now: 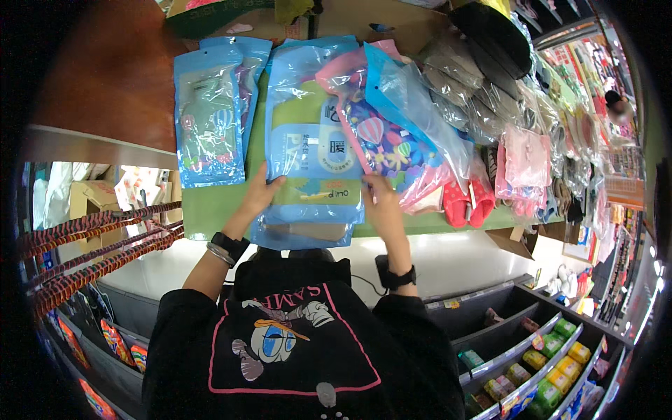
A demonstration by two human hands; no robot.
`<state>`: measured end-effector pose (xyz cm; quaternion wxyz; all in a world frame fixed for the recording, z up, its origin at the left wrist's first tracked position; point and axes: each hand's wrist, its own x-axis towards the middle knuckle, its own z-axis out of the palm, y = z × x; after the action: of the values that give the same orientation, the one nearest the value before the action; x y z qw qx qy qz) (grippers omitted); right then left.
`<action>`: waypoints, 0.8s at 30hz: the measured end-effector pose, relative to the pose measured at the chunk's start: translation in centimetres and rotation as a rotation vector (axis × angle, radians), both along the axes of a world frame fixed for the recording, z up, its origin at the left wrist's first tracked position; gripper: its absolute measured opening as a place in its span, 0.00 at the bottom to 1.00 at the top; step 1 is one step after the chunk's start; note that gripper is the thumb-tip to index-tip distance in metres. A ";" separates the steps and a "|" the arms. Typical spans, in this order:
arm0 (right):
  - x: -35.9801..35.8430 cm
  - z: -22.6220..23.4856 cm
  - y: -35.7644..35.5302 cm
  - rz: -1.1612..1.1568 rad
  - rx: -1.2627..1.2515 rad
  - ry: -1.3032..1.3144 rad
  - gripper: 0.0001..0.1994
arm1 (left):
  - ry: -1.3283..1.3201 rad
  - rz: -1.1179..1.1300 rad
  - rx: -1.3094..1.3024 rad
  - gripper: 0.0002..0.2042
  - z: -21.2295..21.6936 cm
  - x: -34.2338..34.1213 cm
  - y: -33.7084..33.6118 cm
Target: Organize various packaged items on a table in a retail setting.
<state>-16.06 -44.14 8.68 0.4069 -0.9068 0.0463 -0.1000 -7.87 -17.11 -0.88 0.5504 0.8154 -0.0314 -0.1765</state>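
A blue plastic bag (297, 150) with a green item inside lies face up on the green counter (210, 215), in front of the person, its lower end by the near edge; what seems to be another blue bag shows from under it. The left hand (259, 194) is at its left edge, thumb on the front and fingers tucked behind, so these fingers appear to grasp the edge. The right hand (385, 206) is at the opposite edge, fingers bent over the plastic; whether they pinch it or only rest there I cannot tell. The step in hand looks like squaring or taking up the bag from both sides. The next move would call for a firm, even grip on both edges, with care not to drag the pink-edged bag (373, 145) just beside the right fingers. Left of the blue bag lie smaller blue packs (210, 112); to the right, past a clear bag with a blue edge (435, 133), are red dotted slippers (456, 203), with a black cap (493, 42) farther back.
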 end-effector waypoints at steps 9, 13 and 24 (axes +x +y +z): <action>-1.4 2.6 6.7 0.270 -0.228 -0.046 0.34 | 0.139 -0.059 -0.307 0.29 11.9 0.1 -3.3; -0.6 0.5 5.2 0.121 -0.126 0.017 0.28 | 0.322 -0.050 -0.440 0.28 14.2 0.5 -4.2; 1.5 4.3 0.6 -0.675 0.221 -0.188 0.13 | -0.070 -0.025 0.124 0.26 0.8 1.2 0.7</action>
<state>-14.56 -43.56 12.99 0.4489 -0.7779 0.3158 -0.3060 -6.66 -16.43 -0.09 0.4950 0.8533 -0.0495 -0.1564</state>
